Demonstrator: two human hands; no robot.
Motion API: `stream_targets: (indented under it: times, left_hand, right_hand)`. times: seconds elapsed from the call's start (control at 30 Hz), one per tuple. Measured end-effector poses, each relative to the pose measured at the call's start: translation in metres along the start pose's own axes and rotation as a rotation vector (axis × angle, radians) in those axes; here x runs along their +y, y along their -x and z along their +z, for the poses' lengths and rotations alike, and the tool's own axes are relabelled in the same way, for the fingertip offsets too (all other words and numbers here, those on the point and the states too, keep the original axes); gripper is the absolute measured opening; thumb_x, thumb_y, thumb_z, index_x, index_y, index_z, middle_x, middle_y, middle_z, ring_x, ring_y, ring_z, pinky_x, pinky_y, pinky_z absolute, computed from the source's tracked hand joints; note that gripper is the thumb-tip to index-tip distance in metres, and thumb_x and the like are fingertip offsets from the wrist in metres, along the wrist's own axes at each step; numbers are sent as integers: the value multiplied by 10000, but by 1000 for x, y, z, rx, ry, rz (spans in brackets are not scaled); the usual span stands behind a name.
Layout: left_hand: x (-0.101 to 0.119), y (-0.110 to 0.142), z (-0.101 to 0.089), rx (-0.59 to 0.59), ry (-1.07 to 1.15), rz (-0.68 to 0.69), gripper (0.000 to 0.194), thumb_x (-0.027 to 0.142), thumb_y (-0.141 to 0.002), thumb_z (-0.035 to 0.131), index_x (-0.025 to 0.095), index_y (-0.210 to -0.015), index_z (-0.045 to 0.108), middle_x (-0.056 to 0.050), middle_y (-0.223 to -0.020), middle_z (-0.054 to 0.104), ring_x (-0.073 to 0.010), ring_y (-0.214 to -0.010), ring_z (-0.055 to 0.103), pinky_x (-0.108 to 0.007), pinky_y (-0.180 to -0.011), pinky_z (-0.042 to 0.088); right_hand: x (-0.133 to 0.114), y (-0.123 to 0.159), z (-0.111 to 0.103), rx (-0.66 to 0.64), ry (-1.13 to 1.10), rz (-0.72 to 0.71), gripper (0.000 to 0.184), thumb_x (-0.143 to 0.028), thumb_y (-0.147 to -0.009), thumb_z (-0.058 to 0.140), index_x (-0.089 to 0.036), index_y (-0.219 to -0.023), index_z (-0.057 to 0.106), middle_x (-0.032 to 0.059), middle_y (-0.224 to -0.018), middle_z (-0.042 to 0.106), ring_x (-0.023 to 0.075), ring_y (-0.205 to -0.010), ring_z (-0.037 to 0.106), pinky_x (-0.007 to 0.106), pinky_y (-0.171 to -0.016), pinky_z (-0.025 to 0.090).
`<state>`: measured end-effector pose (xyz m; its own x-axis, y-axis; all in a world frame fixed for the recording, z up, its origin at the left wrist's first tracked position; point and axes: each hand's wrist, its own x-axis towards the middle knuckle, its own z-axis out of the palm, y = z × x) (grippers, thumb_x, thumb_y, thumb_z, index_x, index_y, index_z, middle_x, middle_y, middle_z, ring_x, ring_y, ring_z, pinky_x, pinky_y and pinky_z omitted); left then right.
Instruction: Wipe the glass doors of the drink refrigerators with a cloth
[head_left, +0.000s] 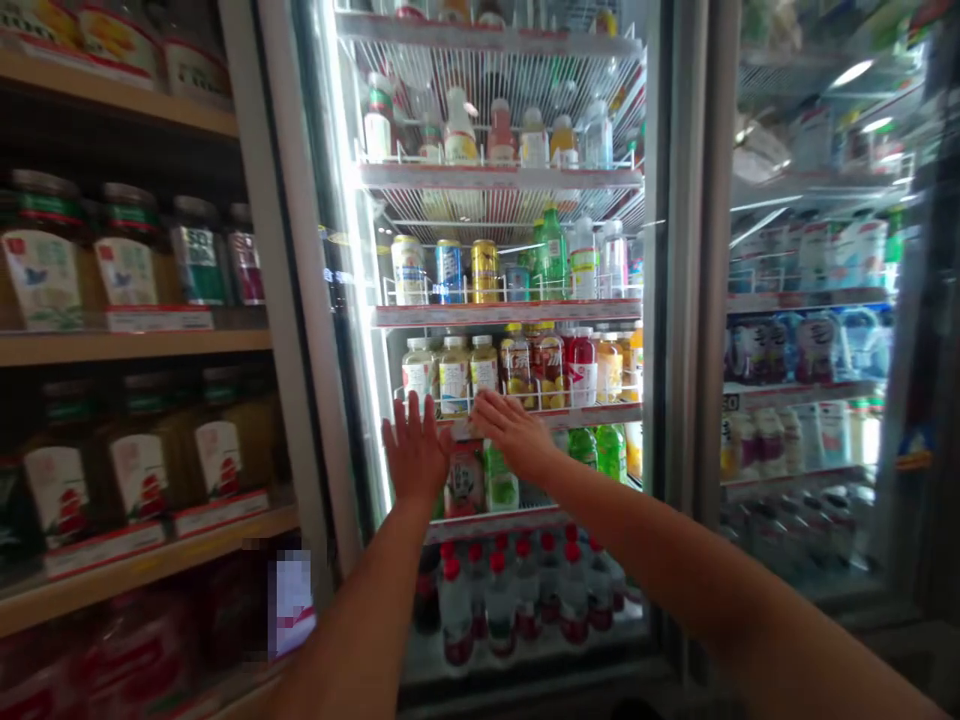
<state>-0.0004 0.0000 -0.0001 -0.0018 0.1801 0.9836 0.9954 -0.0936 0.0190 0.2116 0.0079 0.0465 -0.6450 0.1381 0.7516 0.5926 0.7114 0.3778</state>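
Both my arms reach forward to a lit drinks cooler. My left hand (416, 450) is open, its fingers spread and pointing up, just below a pale juice bottle (418, 372). My right hand (514, 425) is open too, its fingers stretched out to the left beneath another juice bottle (484, 362). Neither hand holds anything; whether they touch the shelf edge or any glass, I cannot tell. Between and below them stand a pinkish container (466, 480) and a green drink bottle (501, 482), partly hidden by my hands.
Beer cans (450, 270) stand one shelf higher, and red-capped bottles (499, 600) fill the bottom. A metal door frame (701, 300) separates a second cooler (806, 300) at the right. At the left, wooden shelves (135, 345) hold large labelled bottles (49, 255).
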Motion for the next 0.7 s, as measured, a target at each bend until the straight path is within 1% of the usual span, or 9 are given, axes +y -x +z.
stream_targets:
  times: [0.17,0.2,0.27,0.33,0.37,0.47,0.53,0.6,0.7]
  left_hand:
    - [-1,1,2,31,10,9,610,408,-1061,357,170,-1612,248,-130,-1670,216,-296,-1573,69,-576,-1264,84]
    - [-1,1,3,33,12,10,609,408,-1062,354,174,-1613,245,-129,-1671,215,-293,-1573,68,-576,-1263,85]
    - [-2,2,3,33,18,13,604,406,-1063,348,179,-1613,246,-128,-1671,215,-287,-1574,64,-574,-1264,83]
    - [-2,2,3,26,25,12,602,406,-1062,347,173,-1610,258,-131,-1670,218,-285,-1575,59,-573,-1266,80]
    - [-1,2,2,20,26,9,603,408,-1061,349,167,-1607,268,-134,-1669,219,-287,-1575,57,-573,-1266,77]
    - [0,1,0,-2,20,-8,600,406,-1057,348,149,-1597,296,-137,-1670,218,-295,-1574,57,-572,-1267,73]
    - [2,0,-2,-24,18,-21,598,404,-1053,352,144,-1590,316,-134,-1669,226,-300,-1573,62,-571,-1268,70]
    - [4,-1,-3,-42,17,-30,599,403,-1049,354,137,-1585,329,-135,-1667,232,-303,-1573,66,-571,-1269,70]
    - [5,-1,-4,-47,18,-36,603,404,-1048,351,139,-1588,322,-131,-1667,233,-301,-1573,65,-569,-1269,67]
  right_hand:
    - [-13,-36,0,104,-18,218,631,-17,-907,449,-93,-1532,416,131,-1646,322,256,-1563,202,472,-1276,254]
    - [-16,-39,2,96,-30,199,624,-20,-909,455,-102,-1527,428,130,-1644,328,258,-1564,198,477,-1274,255]
    - [-23,-43,8,37,-50,68,586,-32,-920,467,-128,-1499,474,117,-1623,378,240,-1560,217,464,-1272,262]
    - [-23,-45,9,-23,-50,-65,557,-40,-926,477,-151,-1471,511,94,-1600,427,213,-1551,248,436,-1272,266]
    - [-21,-46,6,-28,-40,-79,558,-36,-925,476,-155,-1469,514,86,-1597,434,206,-1547,258,425,-1274,263]
    - [-4,-44,-5,76,0,94,604,-18,-919,449,-124,-1513,452,101,-1626,378,218,-1554,236,425,-1280,242]
    - [6,-33,-10,135,9,201,619,-13,-922,434,-109,-1534,416,114,-1643,336,227,-1563,198,444,-1281,232]
    - [11,-16,-11,71,-3,133,615,-9,-923,440,-133,-1525,435,97,-1637,350,215,-1562,199,446,-1278,243]
    - [18,6,-15,-114,-25,-116,607,-8,-914,478,-187,-1493,487,59,-1610,408,190,-1542,267,434,-1266,281]
